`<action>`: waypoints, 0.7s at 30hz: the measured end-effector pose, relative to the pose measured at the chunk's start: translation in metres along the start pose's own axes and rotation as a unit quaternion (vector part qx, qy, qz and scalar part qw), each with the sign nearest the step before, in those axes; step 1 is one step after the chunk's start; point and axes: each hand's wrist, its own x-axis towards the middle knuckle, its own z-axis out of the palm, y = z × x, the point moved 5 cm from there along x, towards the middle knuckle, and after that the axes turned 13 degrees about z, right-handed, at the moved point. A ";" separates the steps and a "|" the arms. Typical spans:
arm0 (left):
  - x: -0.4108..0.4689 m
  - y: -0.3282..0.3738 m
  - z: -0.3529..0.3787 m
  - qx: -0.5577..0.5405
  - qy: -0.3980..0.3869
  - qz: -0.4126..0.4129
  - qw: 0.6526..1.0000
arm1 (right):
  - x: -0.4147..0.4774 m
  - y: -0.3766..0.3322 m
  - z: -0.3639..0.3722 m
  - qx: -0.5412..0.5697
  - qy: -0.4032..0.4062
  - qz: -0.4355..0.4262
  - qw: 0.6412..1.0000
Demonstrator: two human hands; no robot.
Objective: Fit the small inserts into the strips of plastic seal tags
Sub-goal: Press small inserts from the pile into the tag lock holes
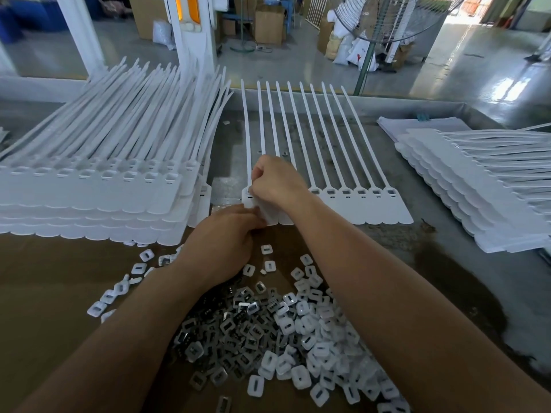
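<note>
Fitting at: the first tag head at the left end of the strip (357, 204), which lies flat on the bench (447, 278) with its tails pointing away from the person.
Right grip (274, 180): curled over that tag head, knuckles up. The fingertips are hidden, so I cannot tell whether it pinches an insert or only presses down.
Left grip (223, 234): pinches the near edge of the same strip, just below the right grip, likely steadying it.
Inserts (298, 332): a loose pile on the brown cardboard (44, 293), between the forearms and near the strip. White pieces and darker, metal-looking ones are mixed, with a few scattered to the left.
Sockets to go: six heads to the right of the hands show square openings. They look unfilled, though they are too small to be sure.
Stacks: a tall left stack (89, 198) just beside the work and a right stack (477, 198) well apart.
Risk, seating: a piece pushed in tilted could jam or sit proud, since the fingers cover the socket.
Risk, strip: a hard press could slide or buckle the strip if the left grip slackens.
Risk, pile: both forearms cross over the inserts, so a quick reach could sweep some off the cardboard.
Risk, mix-up: with two kinds mingled, the wrong one could be picked by feel.
</note>
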 end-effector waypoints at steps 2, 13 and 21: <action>-0.001 0.000 -0.001 0.003 0.005 -0.002 1.000 | 0.001 0.001 0.000 0.014 -0.007 0.012 1.000; 0.001 -0.003 0.000 0.004 0.002 -0.007 1.000 | -0.004 0.003 -0.004 0.033 -0.035 0.004 0.999; 0.002 -0.005 0.001 0.006 -0.013 -0.012 1.000 | -0.043 0.009 -0.027 0.044 -0.124 -0.047 0.990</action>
